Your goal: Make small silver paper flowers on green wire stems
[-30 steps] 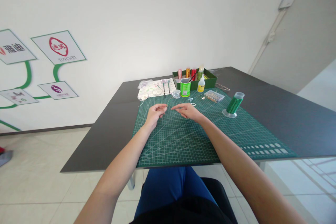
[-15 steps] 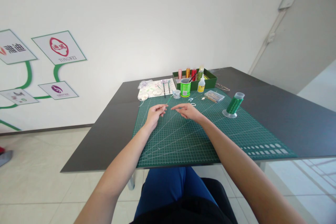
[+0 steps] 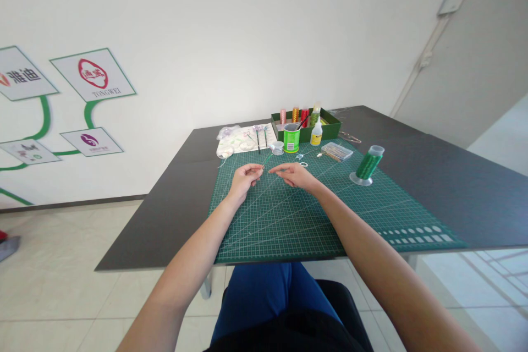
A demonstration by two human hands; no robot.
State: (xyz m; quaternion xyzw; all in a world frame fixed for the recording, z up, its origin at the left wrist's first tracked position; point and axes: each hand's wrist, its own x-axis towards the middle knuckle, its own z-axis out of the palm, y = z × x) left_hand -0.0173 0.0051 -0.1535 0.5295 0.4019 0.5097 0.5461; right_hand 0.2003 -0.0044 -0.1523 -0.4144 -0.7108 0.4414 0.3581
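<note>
Between the thumb and fingers of my left hand is a thin green stem, slanting up and away with a small pale piece at its far tip. My right hand is just to the right, its index finger and thumb closed in a pinch pointing at the stem. What lies in that pinch, perhaps a fine thread, is too small to make out. Both hands are above the green cutting mat. Beyond the stem's tip stands a small clear tub. A spool of green thread stands upright right of my right hand.
Behind the hands are a green cup, a glue bottle and a green box with several thread spools. A clear case and scissors lie at the right. White paper with dark-stemmed pieces lies at the back left.
The stem in my left hand has turned slightly, its pale tip now in front of the clear tub. My right hand has hardly moved.
</note>
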